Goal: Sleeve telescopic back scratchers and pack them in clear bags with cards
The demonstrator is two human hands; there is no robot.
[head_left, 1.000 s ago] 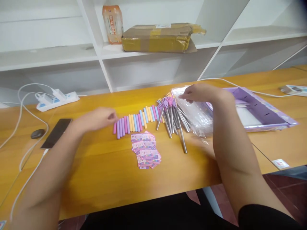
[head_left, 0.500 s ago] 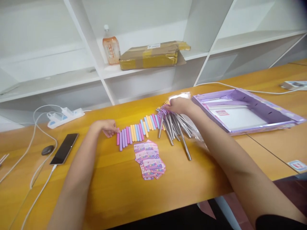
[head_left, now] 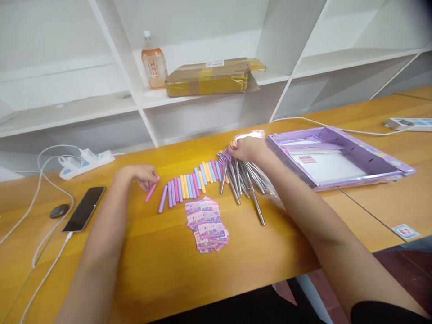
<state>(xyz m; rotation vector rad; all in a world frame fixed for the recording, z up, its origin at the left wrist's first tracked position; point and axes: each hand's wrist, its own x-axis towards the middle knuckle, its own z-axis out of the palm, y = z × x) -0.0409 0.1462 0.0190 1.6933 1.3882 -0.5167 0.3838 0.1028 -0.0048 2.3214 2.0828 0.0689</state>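
My left hand (head_left: 146, 177) pinches the upper end of a pink stick (head_left: 152, 191), left of a row of pastel sticks (head_left: 184, 186) in purple, pink, yellow and blue. My right hand (head_left: 245, 150) is closed on a purple hand-shaped piece (head_left: 225, 157) at the top of a pile of metal rods (head_left: 248, 177). Orange and blue hand-shaped ends show beside its fingers. Clear plastic wrapping (head_left: 256, 134) lies behind and under that pile. Pink and purple cards (head_left: 207, 225) lie overlapping in front of the row.
A purple open box (head_left: 367, 155) sits at the right. At the left are a phone (head_left: 84, 209), a dark mouse (head_left: 59, 211), cables and a power strip (head_left: 88, 165). A bottle (head_left: 154, 67) and a taped carton (head_left: 207, 80) stand on the white shelf.
My left hand has moved left, taking the end pink stick away from the row. The leftmost purple stick now lies tilted and slightly apart. My right hand stays at the rods; the view has shifted slightly.
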